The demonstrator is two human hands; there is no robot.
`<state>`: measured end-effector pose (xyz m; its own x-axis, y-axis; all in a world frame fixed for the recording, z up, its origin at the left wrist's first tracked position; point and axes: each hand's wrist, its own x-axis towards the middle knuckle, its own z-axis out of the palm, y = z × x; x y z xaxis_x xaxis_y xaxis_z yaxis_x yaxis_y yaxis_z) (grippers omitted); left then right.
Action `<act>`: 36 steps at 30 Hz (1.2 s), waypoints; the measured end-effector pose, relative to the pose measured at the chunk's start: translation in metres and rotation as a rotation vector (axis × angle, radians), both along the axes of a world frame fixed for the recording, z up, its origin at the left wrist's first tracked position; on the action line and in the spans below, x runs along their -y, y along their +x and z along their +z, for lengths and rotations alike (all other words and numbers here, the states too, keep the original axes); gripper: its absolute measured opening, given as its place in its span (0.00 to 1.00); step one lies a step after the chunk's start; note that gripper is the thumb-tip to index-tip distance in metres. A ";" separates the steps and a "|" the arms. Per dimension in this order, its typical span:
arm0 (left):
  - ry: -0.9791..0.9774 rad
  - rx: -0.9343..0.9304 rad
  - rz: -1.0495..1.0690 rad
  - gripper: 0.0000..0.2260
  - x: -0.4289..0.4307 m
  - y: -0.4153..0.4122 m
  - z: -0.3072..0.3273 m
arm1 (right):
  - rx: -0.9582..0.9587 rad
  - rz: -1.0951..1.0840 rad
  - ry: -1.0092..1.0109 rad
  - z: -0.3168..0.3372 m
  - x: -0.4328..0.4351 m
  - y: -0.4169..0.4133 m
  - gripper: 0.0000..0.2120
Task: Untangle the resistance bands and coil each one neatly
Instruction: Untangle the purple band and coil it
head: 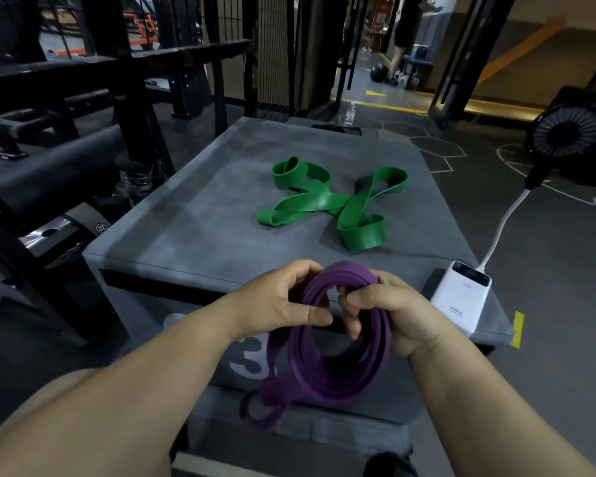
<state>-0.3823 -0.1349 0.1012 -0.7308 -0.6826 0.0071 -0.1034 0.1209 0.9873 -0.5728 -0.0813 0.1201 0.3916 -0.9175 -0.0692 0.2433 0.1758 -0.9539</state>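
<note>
A purple resistance band (324, 366) hangs in several loops in front of me, below the near edge of the grey padded box (186, 218). My left hand (283, 301) pinches the coil's upper left side. My right hand (386, 311) grips the upper right side with its fingers curled through the loops. A loose purple tail dangles at the lower left of the coil. A wide green resistance band (327, 204) lies twisted and crossed over itself on the box top, apart from both hands.
A white power bank (460, 297) with a white cable sits at the box's right near corner. A black fan (568, 132) stands on the floor to the right. Dark gym racks and a bench fill the left. A water bottle (350, 113) stands beyond the box.
</note>
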 end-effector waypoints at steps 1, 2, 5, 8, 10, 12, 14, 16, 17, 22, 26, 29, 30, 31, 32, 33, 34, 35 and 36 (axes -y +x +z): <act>-0.009 0.015 -0.002 0.18 -0.001 0.000 0.000 | 0.009 0.015 0.006 -0.001 0.001 -0.002 0.11; -0.014 0.015 0.005 0.15 -0.002 0.000 0.000 | 0.024 0.042 0.020 -0.004 0.001 -0.004 0.17; 0.029 -0.088 0.087 0.14 -0.005 -0.002 0.002 | 0.139 0.207 0.029 -0.007 0.002 -0.012 0.23; 0.102 -0.233 0.183 0.11 -0.003 -0.004 0.002 | 0.153 0.357 -0.012 -0.004 0.001 -0.013 0.25; 0.107 -0.271 0.212 0.10 -0.002 -0.004 0.001 | 0.099 0.277 0.041 -0.003 0.001 -0.010 0.29; 0.120 -0.300 0.203 0.10 -0.003 -0.003 0.000 | 0.069 0.181 0.076 -0.001 0.001 -0.009 0.32; 0.142 -0.323 0.176 0.11 -0.005 -0.004 0.001 | 0.041 0.105 0.093 0.002 0.001 -0.009 0.28; 0.136 -0.334 0.165 0.14 -0.006 -0.004 0.003 | 0.015 0.080 0.076 0.004 0.002 -0.011 0.22; 0.129 -0.344 0.165 0.15 -0.005 -0.004 0.003 | -0.011 0.082 0.042 0.004 0.002 -0.011 0.21; 0.188 -0.284 0.070 0.17 -0.007 -0.006 0.001 | 0.139 -0.025 -0.021 0.008 0.002 -0.008 0.20; 0.302 -0.168 0.033 0.26 -0.009 -0.010 -0.009 | 0.183 -0.107 -0.044 0.007 0.004 -0.008 0.21; 0.326 -0.078 0.037 0.31 -0.008 -0.011 -0.019 | 0.218 -0.158 -0.051 0.008 0.004 -0.009 0.22; 0.363 -0.073 0.034 0.34 -0.008 -0.011 -0.021 | 0.239 -0.183 -0.052 0.009 0.005 -0.010 0.22; 0.384 -0.071 0.022 0.36 -0.008 -0.011 -0.023 | 0.258 -0.207 -0.056 0.010 0.005 -0.012 0.22; 0.381 -0.055 0.014 0.38 -0.009 -0.011 -0.024 | 0.274 -0.226 -0.065 0.012 0.005 -0.015 0.22; 0.341 -0.020 0.011 0.40 -0.008 -0.011 -0.025 | 0.287 -0.239 -0.077 0.014 0.005 -0.017 0.22; 0.297 0.018 0.010 0.40 -0.009 -0.011 -0.023 | 0.295 -0.250 -0.088 0.016 0.004 -0.020 0.21; 0.263 0.047 0.009 0.39 -0.008 -0.011 -0.022 | 0.299 -0.259 -0.099 0.018 0.004 -0.022 0.21; 0.250 0.072 0.011 0.38 -0.008 -0.010 -0.021 | 0.300 -0.269 -0.106 0.019 0.003 -0.024 0.21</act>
<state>-0.3924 -0.1272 0.0802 -0.7160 -0.6645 -0.2140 -0.1740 -0.1270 0.9765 -0.5972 -0.0845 0.1395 0.1256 -0.9857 0.1122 0.5368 -0.0276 -0.8432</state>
